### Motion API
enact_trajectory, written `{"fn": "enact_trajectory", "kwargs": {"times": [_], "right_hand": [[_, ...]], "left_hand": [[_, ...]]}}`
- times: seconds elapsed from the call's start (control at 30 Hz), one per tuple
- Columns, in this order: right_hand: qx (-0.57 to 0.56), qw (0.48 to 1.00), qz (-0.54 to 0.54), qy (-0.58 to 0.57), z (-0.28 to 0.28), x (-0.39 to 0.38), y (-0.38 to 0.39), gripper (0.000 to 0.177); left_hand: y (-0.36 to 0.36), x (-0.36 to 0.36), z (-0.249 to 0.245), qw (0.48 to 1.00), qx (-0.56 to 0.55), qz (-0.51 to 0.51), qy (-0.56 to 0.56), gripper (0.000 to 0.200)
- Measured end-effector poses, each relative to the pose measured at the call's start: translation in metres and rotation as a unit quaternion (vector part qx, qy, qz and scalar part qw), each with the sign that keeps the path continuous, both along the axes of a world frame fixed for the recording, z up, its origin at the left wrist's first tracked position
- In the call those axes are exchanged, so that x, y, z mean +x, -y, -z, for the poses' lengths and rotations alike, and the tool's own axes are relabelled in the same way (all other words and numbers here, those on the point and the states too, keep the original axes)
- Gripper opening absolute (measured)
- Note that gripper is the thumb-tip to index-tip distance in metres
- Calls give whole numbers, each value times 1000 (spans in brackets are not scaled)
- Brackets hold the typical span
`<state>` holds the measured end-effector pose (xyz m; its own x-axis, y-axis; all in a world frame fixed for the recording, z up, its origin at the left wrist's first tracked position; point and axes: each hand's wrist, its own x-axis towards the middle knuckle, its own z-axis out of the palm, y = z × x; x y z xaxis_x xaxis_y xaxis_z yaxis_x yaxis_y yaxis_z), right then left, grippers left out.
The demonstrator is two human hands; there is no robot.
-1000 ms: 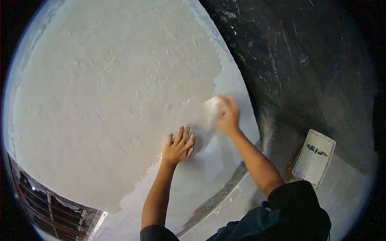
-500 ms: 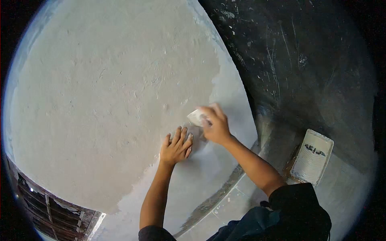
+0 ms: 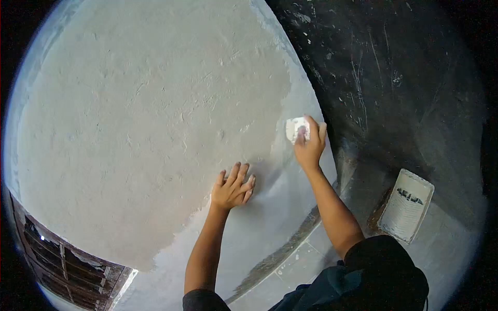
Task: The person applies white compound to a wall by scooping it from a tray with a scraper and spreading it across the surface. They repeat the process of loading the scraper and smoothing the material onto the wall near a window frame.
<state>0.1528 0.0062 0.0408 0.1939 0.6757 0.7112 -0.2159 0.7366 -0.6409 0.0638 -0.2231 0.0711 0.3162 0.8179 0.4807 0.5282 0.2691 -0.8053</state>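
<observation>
Right hand (image 3: 310, 142) has moved up and rightward since the earlier frame, gripping a white scraper (image 3: 292, 130) near the right edge of the pale wall (image 3: 129, 129). Left hand (image 3: 231, 191), spread out, rests on that wall. Farther off, a paint tray (image 3: 404, 213) lies on the floor (image 3: 448, 241).

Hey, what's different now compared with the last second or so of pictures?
The bare right hand, gripping a small flat white piece, swept left and down across the pale, rough-coated wall, then back right and up, ending nearer the wall's right edge than before. Nothing was visibly picked up or released. The bare left hand stayed spread against the wall; the white rectangular ridged tray stayed put.
</observation>
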Motion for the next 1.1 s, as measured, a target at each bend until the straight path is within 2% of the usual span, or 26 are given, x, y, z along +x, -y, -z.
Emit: {"fn": "enact_trajectory", "kwargs": {"times": [0.1,0.13,0.17,0.23,0.27,0.37,0.4,0.53,0.57,0.63,0.67,0.73,0.77,0.83,0.9,0.97,1.1], "right_hand": [[124,981,-148,-21,0,0,51,40],[164,964,-209,19,-7,6,70,41],[164,964,-209,19,-5,1,64,41],[95,990,-104,23,0,-15,37,40],[11,999,-29,37,4,-12,16,42],[8,999,-38,-1,5,0,15,45],[51,994,-101,-9,4,-1,38,43],[135,975,-175,12,-3,-20,55,38],[135,975,-176,12,2,-19,38,38],[8,1000,-18,-22,9,-11,-9,42],[8,1000,-18,-22,12,-13,-5,42],[77,991,-106,-26,9,-7,23,44],[77,991,-105,-26,7,-6,37,44],[173,958,-212,86,4,-5,57,43],[116,982,-110,99,23,-12,28,47],[3,997,-9,72,41,-17,-2,50],[48,996,-69,43,19,-4,43,47]], "left_hand": [[6,-1,0,1000,6,5,-3,33],[8,-2,0,1000,15,16,-9,33],[8,-1,0,1000,15,16,-9,33],[8,3,0,999,-2,-29,26,34],[6,5,1,999,-3,-30,26,34],[4,6,2,999,-6,-34,31,33],[6,4,2,999,1,-21,25,32],[11,2,-3,999,-2,-25,23,29],[8,1,-2,999,-3,-25,24,29],[1,-2,1,1000,12,-17,18,31],[2,-1,2,1000,12,-17,18,31],[7,0,3,1000,-2,-26,15,31],[7,-1,2,1000,-2,-26,15,31],[8,-3,0,1000,8,-19,9,29],[6,-2,2,999,7,-33,7,28],[5,0,3,999,13,-35,15,28],[11,-1,2,999,6,-26,23,29]]}}
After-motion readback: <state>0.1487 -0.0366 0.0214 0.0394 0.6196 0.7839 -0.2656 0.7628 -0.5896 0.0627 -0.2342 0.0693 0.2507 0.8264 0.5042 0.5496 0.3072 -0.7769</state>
